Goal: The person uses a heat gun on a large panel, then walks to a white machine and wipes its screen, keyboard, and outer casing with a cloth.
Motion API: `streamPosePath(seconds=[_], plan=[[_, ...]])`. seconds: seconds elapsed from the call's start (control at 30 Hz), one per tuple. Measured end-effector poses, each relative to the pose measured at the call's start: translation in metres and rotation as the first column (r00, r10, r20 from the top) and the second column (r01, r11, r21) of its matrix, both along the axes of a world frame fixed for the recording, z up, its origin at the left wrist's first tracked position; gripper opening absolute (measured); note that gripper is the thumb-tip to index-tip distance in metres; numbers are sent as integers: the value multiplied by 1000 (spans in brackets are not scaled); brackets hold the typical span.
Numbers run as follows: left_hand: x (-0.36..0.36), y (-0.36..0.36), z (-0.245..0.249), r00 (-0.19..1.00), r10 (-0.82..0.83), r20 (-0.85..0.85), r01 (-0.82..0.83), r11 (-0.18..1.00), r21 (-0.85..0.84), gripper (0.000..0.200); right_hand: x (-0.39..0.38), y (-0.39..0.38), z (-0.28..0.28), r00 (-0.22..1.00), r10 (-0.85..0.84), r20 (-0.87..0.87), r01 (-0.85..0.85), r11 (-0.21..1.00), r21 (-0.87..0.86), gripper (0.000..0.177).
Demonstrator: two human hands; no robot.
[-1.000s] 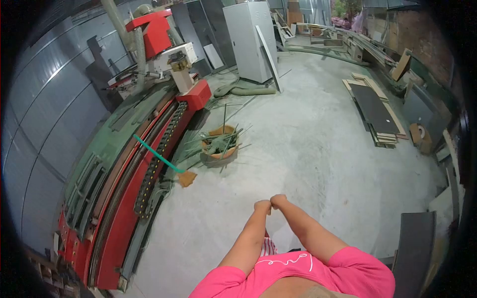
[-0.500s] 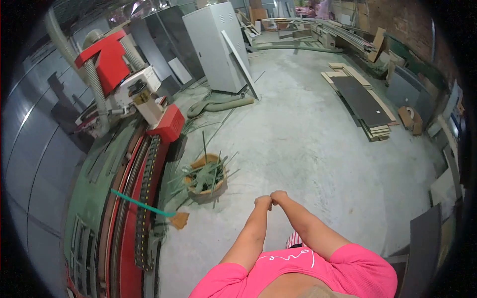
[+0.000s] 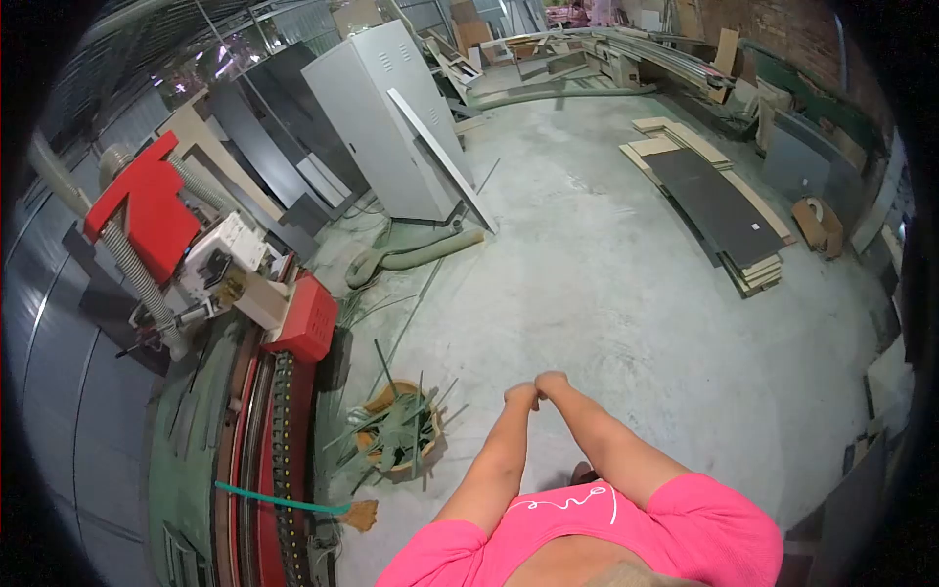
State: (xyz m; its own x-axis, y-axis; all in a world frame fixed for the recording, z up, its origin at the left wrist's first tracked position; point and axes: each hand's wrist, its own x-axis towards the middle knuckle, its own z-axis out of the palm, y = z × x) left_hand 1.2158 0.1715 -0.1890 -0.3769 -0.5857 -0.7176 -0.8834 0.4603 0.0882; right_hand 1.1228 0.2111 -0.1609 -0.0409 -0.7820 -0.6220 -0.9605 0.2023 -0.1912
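Observation:
In front of my body, both arms reach forward and the hands meet. My left hand [image 3: 521,395] is closed, its fingers curled in and turned away from view. Touching it, my right hand [image 3: 551,383] is closed too, with its knuckles toward the top. What the two hands hold, if anything, is hidden. Nearest to them on the floor, to the left, stands a yellowish tub [image 3: 433,447] full of thin dark green strips [image 3: 399,427].
Left is a red and green machine [image 3: 311,318] with hoses. A broom with a green handle [image 3: 284,501] leans across its rail. Ahead stand a grey cabinet [image 3: 396,127], a leaning white panel [image 3: 440,157] and a floor hose [image 3: 430,254]. Stacked boards [image 3: 719,205] lie to the right.
The view has shifted, so the tub, machine and broom appear lower. Both hands stay together in the same pose. A dark shoe shows below my arms where striped fabric was.

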Motion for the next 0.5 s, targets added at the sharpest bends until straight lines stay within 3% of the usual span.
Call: streamPosePath(seconds=[0.1, 0.27, 0.4, 0.5], plan=[[-56, -63, -25, 1000, -4, 4, 4, 1000, -7, 37, -52, -53, 7, 996, -79, -49, 77, 997, -29, 25], [-126, -149, -65, 994, -86, -67, 92, 991, 93, 43, -124, -134, -7, 997, -51, -58, 54, 998, 45, 25], [-190, -245, -65, 990, -139, -33, 142, 986, 83, 44, -185, -231, -40, 992, -95, -82, 99, 994, 47, 27], [-244, -345, -57, 989, -148, -8, 148, 980, 135, 42, -230, -327, -16, 991, -99, -88, 108, 989, 103, 28]])
